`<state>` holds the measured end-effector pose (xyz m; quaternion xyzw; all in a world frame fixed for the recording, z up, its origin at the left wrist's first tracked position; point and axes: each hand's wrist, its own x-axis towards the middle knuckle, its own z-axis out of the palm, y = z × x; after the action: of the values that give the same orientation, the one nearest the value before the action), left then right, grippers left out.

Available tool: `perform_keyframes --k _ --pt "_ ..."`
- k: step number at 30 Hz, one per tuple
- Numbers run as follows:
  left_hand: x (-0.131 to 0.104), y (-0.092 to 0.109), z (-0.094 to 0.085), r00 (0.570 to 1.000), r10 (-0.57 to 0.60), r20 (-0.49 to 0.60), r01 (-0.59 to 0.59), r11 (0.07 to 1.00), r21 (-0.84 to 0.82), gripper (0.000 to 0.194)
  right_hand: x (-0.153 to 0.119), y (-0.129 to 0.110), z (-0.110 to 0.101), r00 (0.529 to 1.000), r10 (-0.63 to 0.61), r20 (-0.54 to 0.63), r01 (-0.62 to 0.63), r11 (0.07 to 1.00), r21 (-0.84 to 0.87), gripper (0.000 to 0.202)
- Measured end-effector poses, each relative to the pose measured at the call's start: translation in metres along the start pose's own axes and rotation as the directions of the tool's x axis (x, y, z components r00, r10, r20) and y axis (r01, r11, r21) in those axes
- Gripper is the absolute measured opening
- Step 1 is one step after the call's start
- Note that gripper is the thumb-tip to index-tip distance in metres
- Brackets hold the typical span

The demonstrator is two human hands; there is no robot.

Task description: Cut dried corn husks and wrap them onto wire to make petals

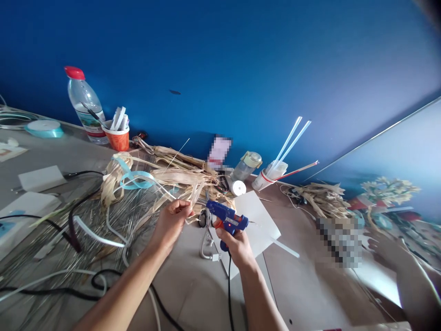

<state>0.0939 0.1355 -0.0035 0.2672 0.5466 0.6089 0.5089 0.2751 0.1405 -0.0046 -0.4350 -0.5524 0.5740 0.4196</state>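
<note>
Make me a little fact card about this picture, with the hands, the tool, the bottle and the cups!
Left hand: pinching a pale husk strip
Right hand: gripping a blue glue gun
Bottle: clear, red cap
Orange cup: beside the bottle
White cup: holding clear sticks
Wall: blue

Pass: tabletop (292, 287) right of paper (263, 207) | blocked left: wires (93, 220), cord (58, 291)
</note>
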Motion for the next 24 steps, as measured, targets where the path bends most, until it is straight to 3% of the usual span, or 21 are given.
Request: perform_keyframes --k 8,14,24 --pt "0.0009 0.0016 0.0023 1.0 0.01 -0.026 -0.01 1.0 0.011 0.016 -0.0019 0.0009 0.0008 1.0 -0.02 -0.001 0.019 0.966 -0.257 0.016" --pt "0.0017 0.0001 0.0017 1.0 0.005 -0.025 -0.005 1.0 0.006 0.014 -0.0016 0.0027 0.0016 0.996 -0.088 0.011 0.087 0.956 -0.279 0.011" --pt "0.0023 -0.0001 0.0011 0.999 0.049 -0.016 -0.047 0.993 0.107 0.011 -0.0007 -0.0012 0.0036 0.995 -0.103 -0.008 0.092 0.925 -0.369 0.011"
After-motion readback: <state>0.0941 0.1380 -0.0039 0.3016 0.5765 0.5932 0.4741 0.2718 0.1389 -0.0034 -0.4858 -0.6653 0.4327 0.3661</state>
